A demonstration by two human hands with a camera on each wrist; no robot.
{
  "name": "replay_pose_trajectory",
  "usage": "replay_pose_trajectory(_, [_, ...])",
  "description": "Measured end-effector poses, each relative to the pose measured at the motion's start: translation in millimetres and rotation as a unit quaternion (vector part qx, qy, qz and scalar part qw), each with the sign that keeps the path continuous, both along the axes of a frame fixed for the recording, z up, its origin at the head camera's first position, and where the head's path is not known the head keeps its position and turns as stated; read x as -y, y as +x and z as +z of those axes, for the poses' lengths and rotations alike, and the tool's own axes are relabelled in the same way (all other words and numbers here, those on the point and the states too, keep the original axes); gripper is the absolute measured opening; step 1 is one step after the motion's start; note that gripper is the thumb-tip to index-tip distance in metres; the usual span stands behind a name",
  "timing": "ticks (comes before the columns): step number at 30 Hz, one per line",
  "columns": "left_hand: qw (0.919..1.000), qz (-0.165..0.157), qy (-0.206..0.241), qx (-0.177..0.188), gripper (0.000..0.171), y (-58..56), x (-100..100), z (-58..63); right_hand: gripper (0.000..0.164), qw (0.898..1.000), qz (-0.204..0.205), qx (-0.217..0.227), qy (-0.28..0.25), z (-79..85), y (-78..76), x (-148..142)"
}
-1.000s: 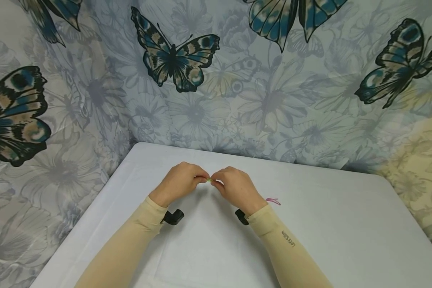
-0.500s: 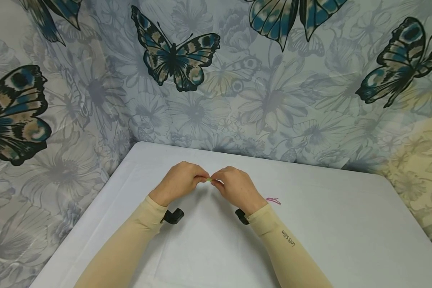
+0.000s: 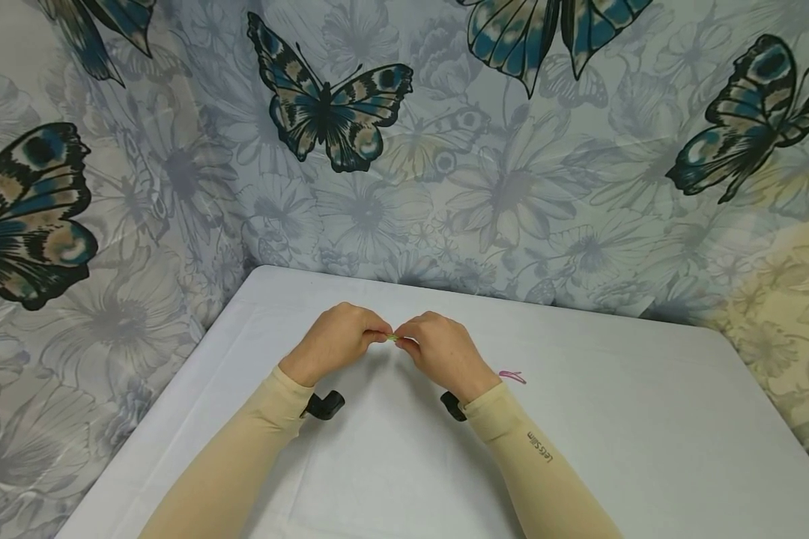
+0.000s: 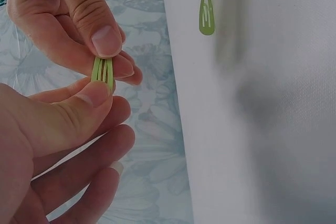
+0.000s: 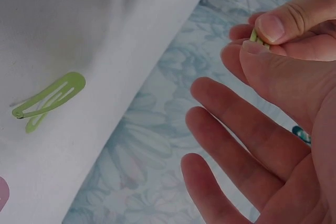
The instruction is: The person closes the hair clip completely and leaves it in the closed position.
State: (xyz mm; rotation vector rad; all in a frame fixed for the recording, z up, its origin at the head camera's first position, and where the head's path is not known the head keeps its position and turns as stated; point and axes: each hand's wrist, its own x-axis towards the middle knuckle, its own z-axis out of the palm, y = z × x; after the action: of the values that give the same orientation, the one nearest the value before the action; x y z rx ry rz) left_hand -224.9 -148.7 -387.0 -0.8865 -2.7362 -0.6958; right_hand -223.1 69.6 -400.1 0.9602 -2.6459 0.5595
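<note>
My left hand [image 3: 333,340] and right hand [image 3: 445,352] meet above the table, fingertips almost touching. Between them is a light green snap hair clip [image 4: 103,72]. The left thumb and index finger pinch one end, and the right thumb and fingers pinch the other. Much of the clip is covered by the fingertips; in the right wrist view only a small bit of the held clip [image 5: 254,36] shows. The right hand's other fingers [image 5: 247,124] extend loosely away from it. On the white cloth lies another green hair clip [image 5: 50,98], its prong sprung away from its frame.
A pink hair clip [image 3: 512,376] lies on the white-covered table [image 3: 613,427] just right of the right wrist. Behind the table hangs a butterfly-printed cloth [image 3: 512,172]. A black wrist camera [image 3: 325,406] sits under the left wrist.
</note>
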Motion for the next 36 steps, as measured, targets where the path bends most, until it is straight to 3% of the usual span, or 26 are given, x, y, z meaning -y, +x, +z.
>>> replay_pose_trajectory(15, [0.9996, -0.027, 0.005, -0.004, 0.014, -1.2, -2.1, -2.8, 0.008, 1.000, 0.013, -0.008, 0.001, 0.1, 0.4, -4.1])
replay_pose_trajectory(36, [0.9990, -0.038, 0.014, -0.022, 0.014, -1.4, -0.3, -3.2, 0.009, 1.000, 0.012, 0.001, 0.000, 0.5, -0.5, -3.3])
